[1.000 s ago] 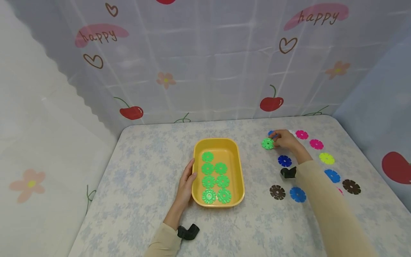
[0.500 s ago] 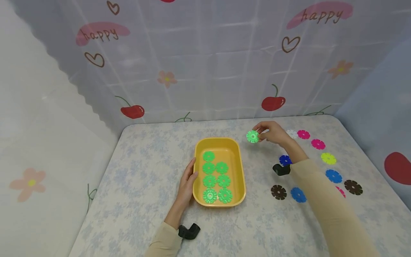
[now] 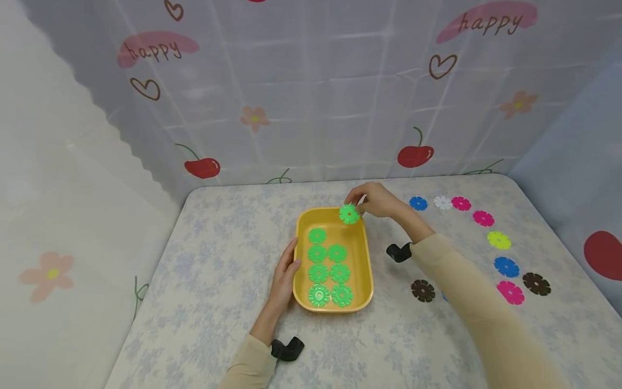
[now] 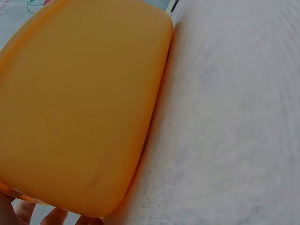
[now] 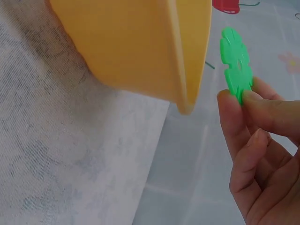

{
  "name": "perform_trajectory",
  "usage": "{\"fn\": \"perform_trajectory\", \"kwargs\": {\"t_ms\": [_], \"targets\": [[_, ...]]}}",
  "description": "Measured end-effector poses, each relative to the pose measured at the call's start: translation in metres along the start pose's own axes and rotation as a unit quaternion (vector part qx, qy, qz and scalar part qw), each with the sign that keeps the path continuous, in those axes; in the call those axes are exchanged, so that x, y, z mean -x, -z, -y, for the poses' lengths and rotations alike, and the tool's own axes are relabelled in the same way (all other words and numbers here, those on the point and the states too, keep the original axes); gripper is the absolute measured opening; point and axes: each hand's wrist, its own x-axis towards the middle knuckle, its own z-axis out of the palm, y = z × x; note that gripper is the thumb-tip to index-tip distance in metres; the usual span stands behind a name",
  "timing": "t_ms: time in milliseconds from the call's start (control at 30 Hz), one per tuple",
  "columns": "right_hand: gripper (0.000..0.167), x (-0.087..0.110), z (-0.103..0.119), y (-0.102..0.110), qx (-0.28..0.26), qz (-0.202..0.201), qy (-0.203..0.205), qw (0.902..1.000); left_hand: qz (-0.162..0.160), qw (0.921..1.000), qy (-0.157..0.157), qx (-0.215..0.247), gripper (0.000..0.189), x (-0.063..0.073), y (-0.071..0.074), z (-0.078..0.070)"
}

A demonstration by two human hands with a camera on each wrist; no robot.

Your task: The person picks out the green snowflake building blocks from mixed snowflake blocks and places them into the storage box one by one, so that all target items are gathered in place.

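A green notched plastic disc is pinched between the thumb and fingers of my right hand, above the far right corner of the yellow tray. In the right wrist view this disc stands nearly on edge at the fingertips, apart from the tray wall. Several green discs lie flat inside the tray in two columns. My left hand grips the tray's left side, its thumb at the rim. The left wrist view shows the tray's outer wall, with some fingers at the lower left.
Several discs of other colours lie right of the tray, among them a white one, a yellow one, a pink one and a brown one. My right sleeve covers part of this area. A printed curtain stands behind the table.
My right hand has carried the green disc leftward from among the coloured discs to over the tray's far right corner. The left hand and tray have stayed in place.
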Motion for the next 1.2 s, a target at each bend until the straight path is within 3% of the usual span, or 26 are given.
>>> {"fn": "perform_trajectory", "kwargs": {"t_ms": [333, 800, 933, 1200], "targets": [[0.029, -0.019, 0.009, -0.026, 0.064, 0.041, 0.024, 0.9968, 0.003, 1.0000, 0.004, 0.005, 0.052, -0.001, -0.001, 0.002], [0.029, -0.022, 0.008, -0.050, 0.166, 0.025, -0.004, 0.9858, -0.006, 0.9999, 0.011, -0.002, 0.052, -0.001, 0.000, -0.002], [0.027, -0.020, 0.012, -0.055, 0.201, 0.012, 0.002, 0.9795, -0.007, 0.9999, 0.011, -0.003, 0.051, -0.001, 0.000, -0.003], [0.027, -0.019, 0.010, -0.066, 0.221, -0.001, 0.019, 0.9750, -0.005, 0.9998, 0.020, 0.007, 0.051, 0.000, 0.000, -0.002]]}}
